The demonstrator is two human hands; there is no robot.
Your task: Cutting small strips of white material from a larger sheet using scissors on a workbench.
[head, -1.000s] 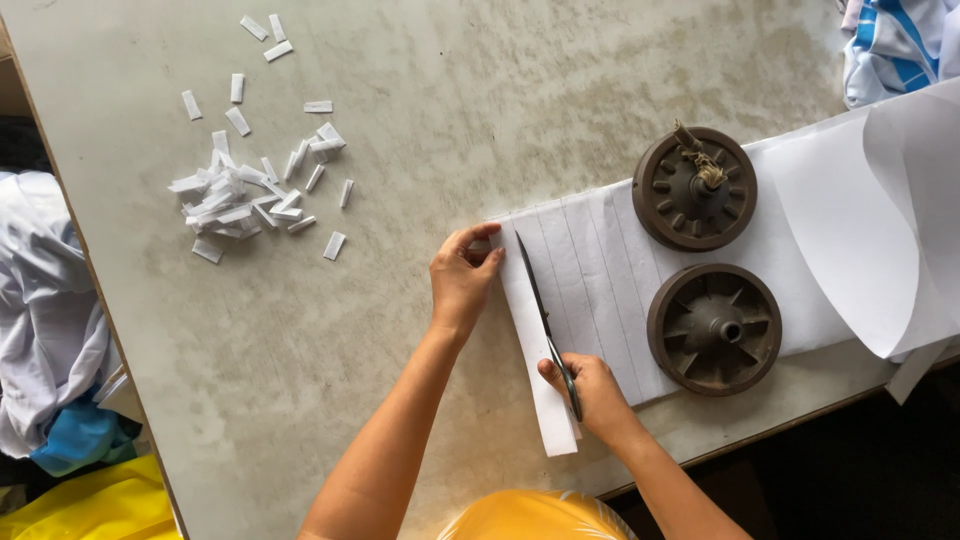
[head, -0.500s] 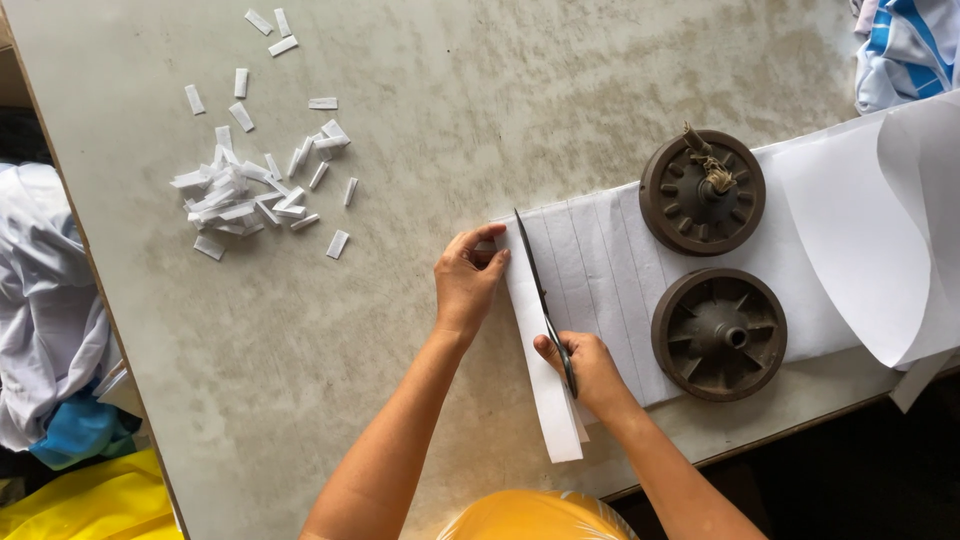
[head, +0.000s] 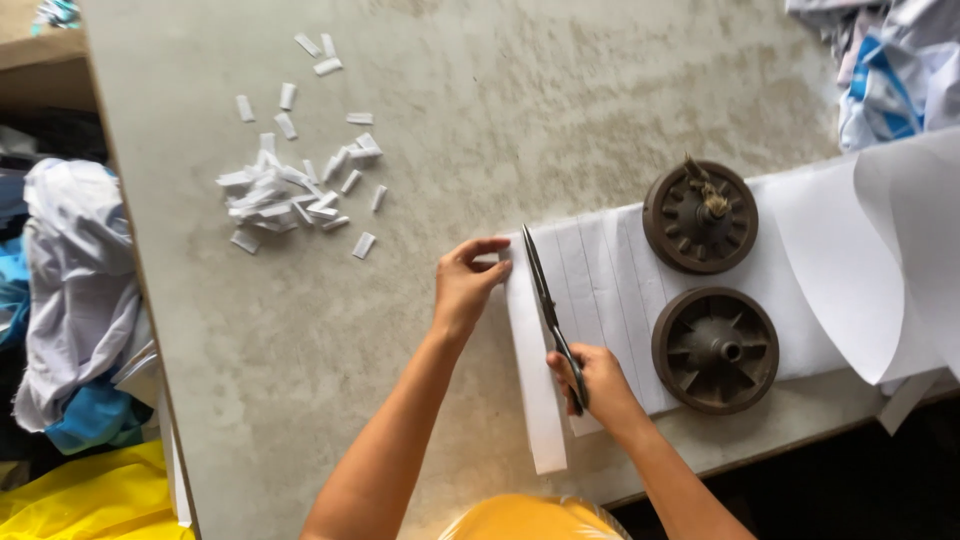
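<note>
At the centre of the frame, my right hand (head: 592, 380) is curled tight through the handles of the scissors (head: 548, 305) — blades lying along a ruled line on the white paper sheet (head: 610, 290), tips pointing toward the top of the frame. My left hand (head: 466, 288) sits just left of the blades, fingertips pressed together on the top corner of the narrow strip (head: 533, 400) at the sheet's left edge, pinning it to the counter (head: 500, 110). The strip runs down toward the bottom of the frame, reaching the counter's near edge. Right of the scissors, two dark round wheel-like weights (head: 700, 216) rest on the paper, one above the other. Upper left — a heap of small white paper snippets (head: 285, 185), well apart from my hands. Crumpled cloth (head: 70, 290) lies at the far left, beside the counter.
</note>
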